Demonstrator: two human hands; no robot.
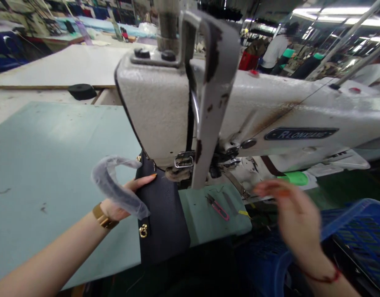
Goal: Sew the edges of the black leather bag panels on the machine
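Observation:
A dark navy leather bag (165, 214) with gold rings lies under the head of a white sewing machine (239, 111) and hangs over the table's front edge. Its handle (115, 187), wrapped in clear plastic, arches over my left hand (124, 198). That hand rests flat against the bag's left side with fingers stretched toward the needle area. My right hand (291, 214) hovers to the right of the machine, blurred by motion, fingers apart and holding nothing that I can see.
Pink thread snips (219, 207) lie on the pale green table (53, 165) near the needle. A blue plastic crate (357, 235) stands at the lower right. A black round object (82, 91) sits at the table's back. Other workers are far behind.

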